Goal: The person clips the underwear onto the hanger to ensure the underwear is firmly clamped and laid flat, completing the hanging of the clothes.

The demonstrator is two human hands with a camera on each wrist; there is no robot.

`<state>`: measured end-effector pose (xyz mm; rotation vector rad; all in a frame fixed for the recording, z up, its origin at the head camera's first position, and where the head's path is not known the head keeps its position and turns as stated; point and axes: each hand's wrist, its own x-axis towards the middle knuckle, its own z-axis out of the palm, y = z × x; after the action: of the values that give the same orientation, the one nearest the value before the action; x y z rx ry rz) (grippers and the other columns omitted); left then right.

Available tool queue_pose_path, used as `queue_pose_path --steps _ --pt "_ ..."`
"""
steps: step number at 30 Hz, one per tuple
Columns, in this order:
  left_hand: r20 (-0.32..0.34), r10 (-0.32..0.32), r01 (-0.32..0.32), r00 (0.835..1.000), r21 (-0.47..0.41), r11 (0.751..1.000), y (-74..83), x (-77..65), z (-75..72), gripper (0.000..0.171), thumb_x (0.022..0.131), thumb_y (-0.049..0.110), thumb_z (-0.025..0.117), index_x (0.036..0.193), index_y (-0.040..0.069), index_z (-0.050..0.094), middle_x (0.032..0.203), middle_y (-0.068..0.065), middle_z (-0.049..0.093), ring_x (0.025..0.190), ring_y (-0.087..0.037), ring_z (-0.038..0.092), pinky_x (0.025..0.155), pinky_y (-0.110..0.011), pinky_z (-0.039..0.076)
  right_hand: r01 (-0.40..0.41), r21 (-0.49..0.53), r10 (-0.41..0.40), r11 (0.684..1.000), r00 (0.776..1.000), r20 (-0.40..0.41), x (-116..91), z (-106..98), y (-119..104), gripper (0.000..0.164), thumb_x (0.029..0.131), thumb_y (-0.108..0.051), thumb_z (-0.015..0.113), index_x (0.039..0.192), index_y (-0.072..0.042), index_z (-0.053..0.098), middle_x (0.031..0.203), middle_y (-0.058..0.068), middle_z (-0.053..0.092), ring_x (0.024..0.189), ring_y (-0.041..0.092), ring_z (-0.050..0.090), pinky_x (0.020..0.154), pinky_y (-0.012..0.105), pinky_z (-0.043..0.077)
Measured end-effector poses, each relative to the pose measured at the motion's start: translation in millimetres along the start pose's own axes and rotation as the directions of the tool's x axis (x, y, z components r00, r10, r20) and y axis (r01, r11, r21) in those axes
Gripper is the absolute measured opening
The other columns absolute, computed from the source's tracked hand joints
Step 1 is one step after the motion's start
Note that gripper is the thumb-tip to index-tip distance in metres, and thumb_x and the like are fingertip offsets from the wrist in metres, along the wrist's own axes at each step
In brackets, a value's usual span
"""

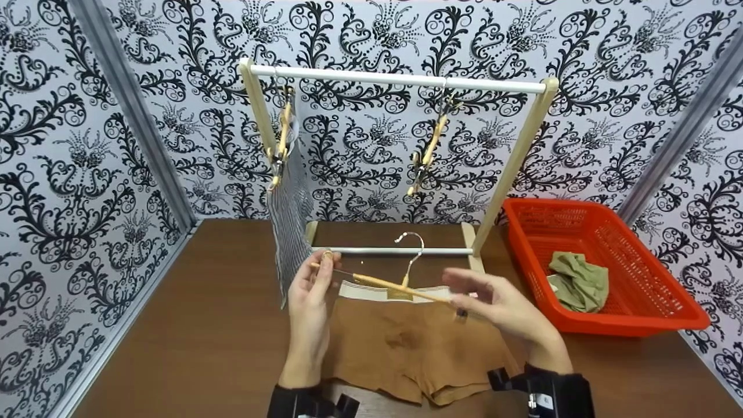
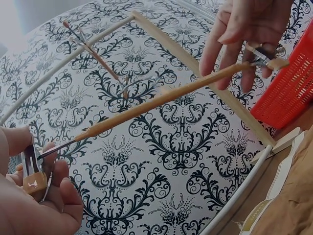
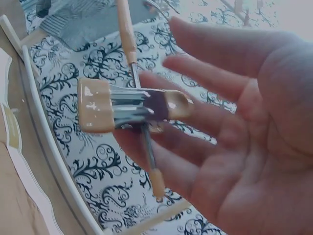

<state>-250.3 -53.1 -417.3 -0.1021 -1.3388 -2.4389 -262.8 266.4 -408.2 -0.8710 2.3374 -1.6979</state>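
A wooden clip hanger (image 1: 380, 283) with a metal hook is held up above brown shorts (image 1: 418, 348), which lie flat with their white waistband away from me. My left hand (image 1: 310, 296) pinches the clip (image 2: 33, 171) at the hanger's left end between thumb and fingers. At the other end, my right hand (image 1: 493, 299) has its fingers extended behind the right clip (image 3: 132, 105), with the thumb apart from it. Whether those fingers touch the clip or bar, I cannot tell. Neither clip has cloth in it.
Behind stands a rack with a white rail (image 1: 395, 78) and wooden posts. A striped grey garment (image 1: 290, 203) hangs from its left hanger; another hanger (image 1: 432, 142) hangs bare. On the right, a red basket (image 1: 633, 325) holds a crumpled green cloth (image 1: 580, 281).
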Motion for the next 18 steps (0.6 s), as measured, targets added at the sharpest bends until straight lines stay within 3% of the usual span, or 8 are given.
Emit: queue_pose_path --steps 5,11,14,18 --pt "-0.012 0.05 -0.051 0.999 -0.02 0.999 -0.8 -1.2 1.2 0.022 0.103 0.01 0.057 0.123 0.001 0.059 0.111 -0.007 0.068 0.106 -0.024 0.059 0.08 -0.026 0.047 -0.08 -0.11 0.063 0.991 0.987 -0.147 -4 -10 6 0.056 0.097 -0.013 0.07 0.147 0.002 0.049 0.136 0.02 0.06 0.117 0.025 0.063 0.092 0.03 0.054" --pt "-0.034 0.051 -0.053 0.998 -0.042 0.998 -2.2 -1.5 2.3 0.025 0.104 0.011 0.056 0.126 0.0 0.057 0.115 -0.01 0.067 0.108 -0.027 0.059 0.081 -0.026 0.047 -0.14 -0.099 0.123 0.985 0.98 -0.157 -5 -14 9 0.049 0.099 -0.017 0.068 0.141 0.005 0.054 0.136 0.021 0.061 0.108 0.024 0.067 0.086 0.03 0.056" --pt "-0.051 0.034 -0.038 0.998 -0.081 0.996 -2.8 -1.8 3.3 0.025 0.104 0.01 0.055 0.127 0.001 0.056 0.114 -0.008 0.067 0.106 -0.024 0.059 0.08 -0.025 0.047 -0.18 -0.063 0.168 0.982 0.972 -0.163 -5 -13 10 0.048 0.1 -0.02 0.067 0.139 0.005 0.056 0.132 0.022 0.063 0.107 0.031 0.067 0.085 0.033 0.058" --pt "-0.051 0.018 -0.025 0.999 -0.122 0.992 -3.7 -3.0 5.3 0.025 0.105 0.01 0.054 0.128 0.001 0.055 0.113 -0.005 0.067 0.103 -0.018 0.06 0.079 -0.023 0.047 -0.201 -0.037 0.192 0.979 0.967 -0.169 -6 -14 9 0.05 0.1 -0.02 0.066 0.139 0.009 0.053 0.124 0.025 0.066 0.105 0.029 0.069 0.084 0.036 0.058"
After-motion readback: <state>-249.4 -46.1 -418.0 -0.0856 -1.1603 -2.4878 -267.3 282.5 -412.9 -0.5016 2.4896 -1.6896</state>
